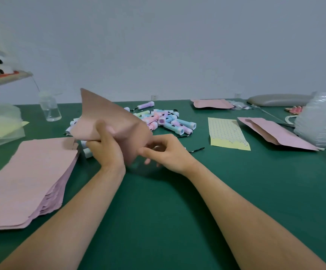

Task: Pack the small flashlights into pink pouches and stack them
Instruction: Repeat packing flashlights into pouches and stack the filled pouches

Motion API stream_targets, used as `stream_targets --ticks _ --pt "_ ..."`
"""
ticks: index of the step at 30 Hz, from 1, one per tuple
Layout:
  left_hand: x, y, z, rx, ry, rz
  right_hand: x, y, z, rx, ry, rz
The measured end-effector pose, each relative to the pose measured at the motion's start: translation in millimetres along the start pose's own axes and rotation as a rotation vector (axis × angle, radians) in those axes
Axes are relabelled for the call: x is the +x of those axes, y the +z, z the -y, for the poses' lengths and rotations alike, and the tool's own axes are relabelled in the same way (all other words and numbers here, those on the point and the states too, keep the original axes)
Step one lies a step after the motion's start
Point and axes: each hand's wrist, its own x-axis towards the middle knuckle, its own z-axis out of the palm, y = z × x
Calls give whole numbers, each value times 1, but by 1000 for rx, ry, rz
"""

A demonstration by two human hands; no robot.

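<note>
A pink pouch [107,114] is raised off the green table, tilted with one corner pointing up. My left hand [107,147] grips its lower edge, thumb on the front face. My right hand [164,151] pinches the pouch's lower right corner with curled fingers. Behind the pouch lies a heap of small pastel flashlights [168,120] with black wrist cords. A thick stack of flat pink pouches [27,180] lies at the left. More pink pouches lie at the right [275,133] and far back [211,103].
A yellow sticker sheet [226,133] lies right of the flashlights. A clear bottle [50,108] stands back left beside clear bags [0,125]. Stacked clear plastic [322,121] and a grey pad [279,99] sit at the far right. The green table [158,221] runs toward me.
</note>
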Motion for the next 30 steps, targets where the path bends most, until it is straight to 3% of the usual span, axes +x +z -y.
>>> stream_targets --ticks 7,10,16,19,22,25,30 --pt "0 -5 0 -39 -64 104 5 -3 -6 -14 6 -114" --pt "2 -6 2 48 38 118 6 -7 -4 -50 -45 -241" --pt "-10 -9 7 361 385 382 7 -15 -5 -247 -212 -515" --pt "-26 -10 6 341 438 674 8 -15 -6 -463 -293 -576" --pt "-36 -8 7 371 471 897 9 -15 -6 -439 -261 -578" --pt "-41 -8 7 395 511 959 8 -16 -2 -299 -240 -513" --pt "-39 -8 8 404 481 1072 6 -19 1 -354 -277 -455"
